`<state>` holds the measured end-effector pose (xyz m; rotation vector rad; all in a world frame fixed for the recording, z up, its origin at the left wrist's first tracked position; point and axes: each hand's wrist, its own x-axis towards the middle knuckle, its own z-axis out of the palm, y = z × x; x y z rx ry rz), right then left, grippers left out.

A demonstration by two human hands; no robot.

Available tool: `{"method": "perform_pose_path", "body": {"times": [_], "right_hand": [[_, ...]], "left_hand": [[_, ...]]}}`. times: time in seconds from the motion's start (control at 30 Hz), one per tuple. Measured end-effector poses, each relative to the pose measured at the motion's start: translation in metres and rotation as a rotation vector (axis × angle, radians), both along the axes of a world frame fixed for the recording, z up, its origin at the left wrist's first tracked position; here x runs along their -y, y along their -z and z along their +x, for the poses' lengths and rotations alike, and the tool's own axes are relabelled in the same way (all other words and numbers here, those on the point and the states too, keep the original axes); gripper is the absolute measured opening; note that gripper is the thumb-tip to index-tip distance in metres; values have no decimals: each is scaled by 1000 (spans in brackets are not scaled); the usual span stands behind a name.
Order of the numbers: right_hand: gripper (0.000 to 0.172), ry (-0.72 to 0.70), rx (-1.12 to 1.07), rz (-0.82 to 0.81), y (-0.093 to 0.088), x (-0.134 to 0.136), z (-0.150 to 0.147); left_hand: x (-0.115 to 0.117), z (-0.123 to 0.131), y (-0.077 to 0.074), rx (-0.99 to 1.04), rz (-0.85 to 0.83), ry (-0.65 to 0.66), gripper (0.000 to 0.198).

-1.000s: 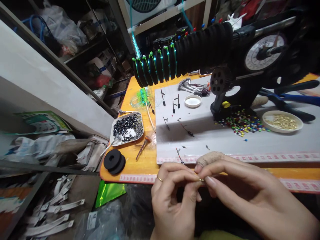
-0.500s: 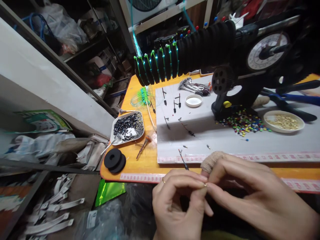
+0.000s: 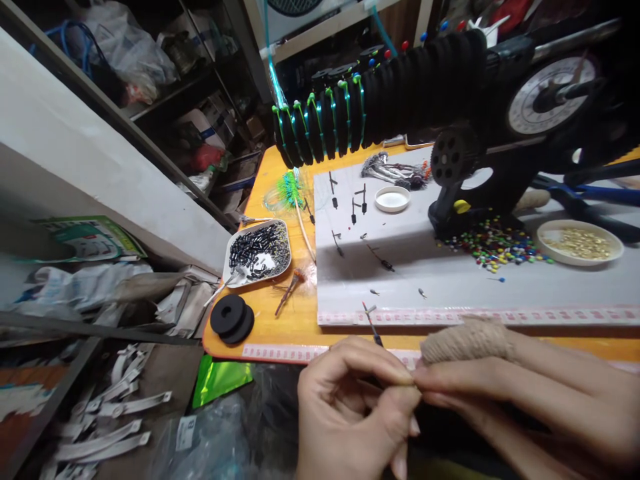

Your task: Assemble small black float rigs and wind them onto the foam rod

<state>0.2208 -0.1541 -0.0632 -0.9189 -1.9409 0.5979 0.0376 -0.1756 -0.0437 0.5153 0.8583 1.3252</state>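
Note:
My left hand (image 3: 355, 407) is closed, thumb and forefinger pinched together; whatever lies in the pinch is too small to make out. Against its fingertips press those of my right hand (image 3: 520, 393), which is closed too, with a finger wrapped in tan wound tape (image 3: 465, 340). What the right fingertips grip is hidden. Just beyond my left hand, a thin dark rod with a red tip (image 3: 370, 320) crosses the board's front edge. Two small grey pieces (image 3: 423, 293) lie on the white board (image 3: 470, 293) past the fingers.
Over the board extends a black ridged roller (image 3: 400, 93) wound with green and blue line. Coloured ball-head pins (image 3: 495, 243) lie in a heap near a dish of gold beads (image 3: 580, 243). At left are a tray of black tubes (image 3: 257, 253) and black foam spools (image 3: 231, 320).
My right hand has flattened and moved slightly lower, showing more of the wrapped finger. The left hand keeps its pinch. The whole view has shifted a little.

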Motion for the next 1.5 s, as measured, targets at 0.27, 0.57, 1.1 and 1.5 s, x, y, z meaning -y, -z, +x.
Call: {"method": "perform_pose_path", "body": {"times": [0.27, 0.57, 1.1, 1.5], "right_hand": [[26, -119, -31, -81, -5, -13, -7], [14, 16, 67, -49, 14, -17, -11], [7, 100, 291, 178, 34, -35, -37], [18, 164, 176, 124, 39, -38, -57]], "left_hand": [[-9, -9, 23, -25, 185, 106, 10], [-27, -31, 42, -1255, 1080, -333, 10], [-73, -74, 19, -1373, 710, 160, 12], [-74, -84, 21, -1249, 644, 182, 13]]}}
